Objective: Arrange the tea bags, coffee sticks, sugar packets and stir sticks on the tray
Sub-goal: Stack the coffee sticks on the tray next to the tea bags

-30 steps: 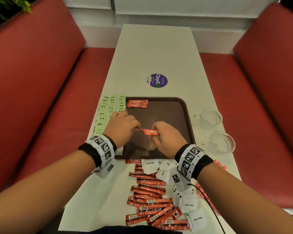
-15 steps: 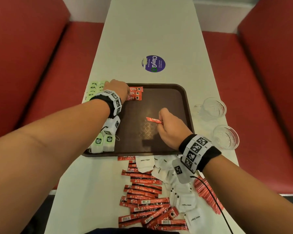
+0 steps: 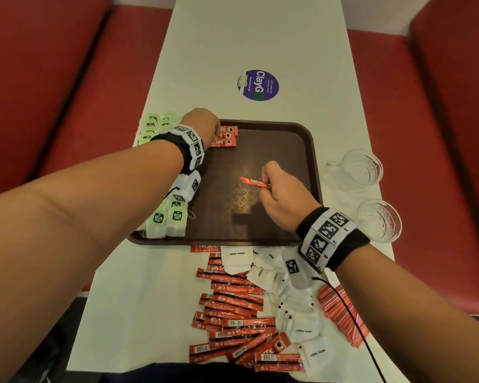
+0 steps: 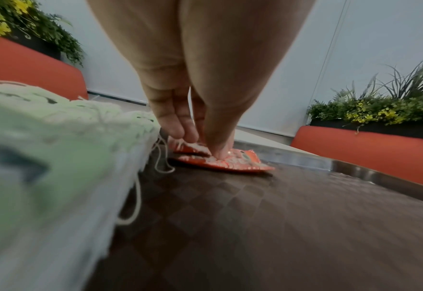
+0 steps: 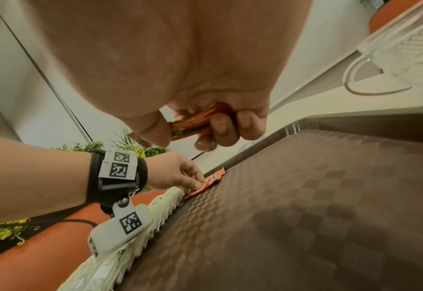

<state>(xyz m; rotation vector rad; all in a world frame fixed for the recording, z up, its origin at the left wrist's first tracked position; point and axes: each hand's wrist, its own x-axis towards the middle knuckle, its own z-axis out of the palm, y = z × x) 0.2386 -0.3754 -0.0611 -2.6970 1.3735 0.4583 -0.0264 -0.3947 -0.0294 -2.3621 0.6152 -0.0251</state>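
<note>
A brown tray (image 3: pixel 314 150) lies on the white table. In its far left corner is a small stack of red coffee sticks (image 3: pixel 227 139), and my left hand (image 3: pixel 213 128) presses on them with straight fingertips (image 4: pixel 180 132). Green-tagged tea bags (image 3: pixel 169 217) run in a row along the tray's left side, partly hidden by my left forearm. Over the middle of the tray my right hand (image 3: pixel 266 183) pinches one red coffee stick (image 3: pixel 253 181); in the right wrist view its fingers curl round that coffee stick (image 5: pixel 200 119).
In front of the tray lie a heap of coffee sticks (image 3: pixel 233 308), white sugar packets (image 3: pixel 296 313) and red stir sticks (image 3: pixel 343 313). Two glass cups (image 3: pixel 362 168) (image 3: pixel 379 219) stand right of the tray. Red bench seats flank the table.
My left hand went from the tray's middle to the far left corner, where one more stick now lies on the stack. The right hand stayed over the middle, still holding its stick.
</note>
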